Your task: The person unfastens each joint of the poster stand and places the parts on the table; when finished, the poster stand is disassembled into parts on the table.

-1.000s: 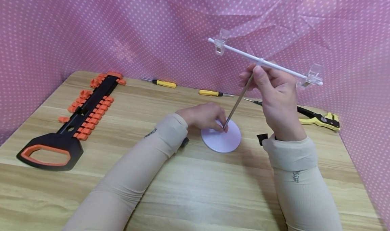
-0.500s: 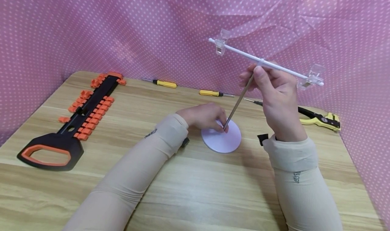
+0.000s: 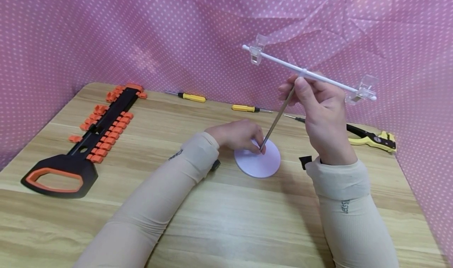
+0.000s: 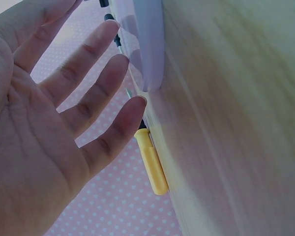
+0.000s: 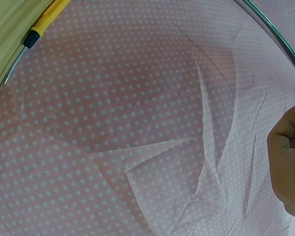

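A thin metal rod (image 3: 277,116) leans up and to the right from a flat white round base (image 3: 263,166) on the table. Near the base, the thumb and fingers of my left hand (image 3: 240,136) pinch its lower end; the exact contact is hidden. Up at the top, my right hand (image 3: 323,120) grips the rod just below a white crossbar (image 3: 279,60), which slants down to the right. Clear plastic clips (image 3: 255,55) sit near both ends of the crossbar. In the left wrist view, the outer fingers are spread beside the base's edge (image 4: 152,49).
To the left lies a black holder (image 3: 113,111) with orange clips and a looped handle. Yellow-handled screwdrivers (image 3: 192,98) lie along the back edge. Yellow and black pliers (image 3: 375,139) lie at the right. A pink dotted cloth (image 3: 159,36) hangs behind the table.
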{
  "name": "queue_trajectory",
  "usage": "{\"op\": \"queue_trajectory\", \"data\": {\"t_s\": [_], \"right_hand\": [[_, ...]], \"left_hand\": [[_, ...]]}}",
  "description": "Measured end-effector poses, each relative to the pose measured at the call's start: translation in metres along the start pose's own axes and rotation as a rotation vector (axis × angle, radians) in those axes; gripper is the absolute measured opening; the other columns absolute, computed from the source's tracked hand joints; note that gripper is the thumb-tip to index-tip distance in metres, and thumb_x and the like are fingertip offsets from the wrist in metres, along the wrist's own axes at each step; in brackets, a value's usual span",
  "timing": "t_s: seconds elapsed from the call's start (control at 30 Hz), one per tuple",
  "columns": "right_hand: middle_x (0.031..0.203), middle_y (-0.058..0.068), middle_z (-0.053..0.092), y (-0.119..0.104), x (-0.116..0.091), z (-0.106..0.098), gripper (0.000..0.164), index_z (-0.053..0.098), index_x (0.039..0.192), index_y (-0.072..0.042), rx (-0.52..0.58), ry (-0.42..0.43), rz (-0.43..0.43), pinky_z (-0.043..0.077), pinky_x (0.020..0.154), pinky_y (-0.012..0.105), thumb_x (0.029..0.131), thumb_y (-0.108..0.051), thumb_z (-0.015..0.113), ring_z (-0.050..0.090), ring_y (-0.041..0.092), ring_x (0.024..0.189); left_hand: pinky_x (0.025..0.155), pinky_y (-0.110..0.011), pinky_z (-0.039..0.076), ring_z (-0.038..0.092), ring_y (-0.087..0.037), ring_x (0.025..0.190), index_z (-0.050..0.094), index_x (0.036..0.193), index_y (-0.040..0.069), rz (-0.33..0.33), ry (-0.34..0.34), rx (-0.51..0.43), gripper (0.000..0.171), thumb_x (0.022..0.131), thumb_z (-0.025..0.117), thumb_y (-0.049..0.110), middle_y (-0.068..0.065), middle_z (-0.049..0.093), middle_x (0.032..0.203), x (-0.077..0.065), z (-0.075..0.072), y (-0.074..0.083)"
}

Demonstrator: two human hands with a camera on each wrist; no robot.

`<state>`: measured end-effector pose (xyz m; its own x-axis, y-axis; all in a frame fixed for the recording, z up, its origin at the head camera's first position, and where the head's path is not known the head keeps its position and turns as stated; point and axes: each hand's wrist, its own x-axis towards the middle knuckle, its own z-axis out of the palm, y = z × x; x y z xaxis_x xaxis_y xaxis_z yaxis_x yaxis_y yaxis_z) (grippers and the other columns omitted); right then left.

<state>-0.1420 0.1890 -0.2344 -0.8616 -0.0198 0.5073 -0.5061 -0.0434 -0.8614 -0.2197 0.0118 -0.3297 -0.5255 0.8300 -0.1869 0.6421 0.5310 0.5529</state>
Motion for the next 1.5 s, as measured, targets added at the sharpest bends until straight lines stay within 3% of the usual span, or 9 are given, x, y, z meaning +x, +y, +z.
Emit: {"op": "queue_trajectory", "data": {"t_s": [0.33,0.8,1.17,1.5], "right_hand": [[0.093,0.007,0.079,-0.004,0.000,-0.002,0.021,0.072,0.109,0.003,0.034,0.032,-0.088,0.059,0.075,0.025,0.109,-0.012,0.057,0.074,0.016,0.087],[0.098,0.010,0.079,-0.004,0.001,-0.003,0.018,0.071,0.110,0.001,0.113,0.055,-0.033,0.056,0.076,0.026,0.108,-0.013,0.060,0.074,0.019,0.090],[0.099,0.012,0.079,0.000,0.006,-0.009,0.016,0.071,0.111,0.004,0.097,0.068,-0.092,0.056,0.071,0.025,0.106,-0.008,0.061,0.074,0.019,0.086],[0.099,0.019,0.077,-0.002,0.011,-0.021,0.014,0.069,0.109,0.008,0.237,0.077,-0.082,0.056,0.067,0.026,0.103,-0.005,0.066,0.074,0.026,0.081]], "left_hand": [[0.106,-0.031,0.049,0.063,-0.011,0.119,0.084,0.105,0.026,-0.005,-0.003,-0.001,0.012,0.099,0.076,0.020,0.006,0.074,0.121,0.000,0.000,0.002],[0.106,-0.031,0.049,0.063,-0.010,0.119,0.084,0.104,0.027,-0.013,-0.002,-0.014,0.012,0.099,0.076,0.019,0.006,0.074,0.121,0.000,0.001,0.000],[0.107,-0.030,0.048,0.063,-0.009,0.119,0.084,0.104,0.027,-0.011,0.009,0.004,0.010,0.099,0.077,0.022,0.007,0.074,0.120,-0.001,0.001,0.001],[0.104,-0.030,0.049,0.064,-0.010,0.116,0.084,0.104,0.026,-0.007,0.011,-0.005,0.010,0.098,0.077,0.021,0.006,0.073,0.119,-0.002,0.001,0.002]]}}
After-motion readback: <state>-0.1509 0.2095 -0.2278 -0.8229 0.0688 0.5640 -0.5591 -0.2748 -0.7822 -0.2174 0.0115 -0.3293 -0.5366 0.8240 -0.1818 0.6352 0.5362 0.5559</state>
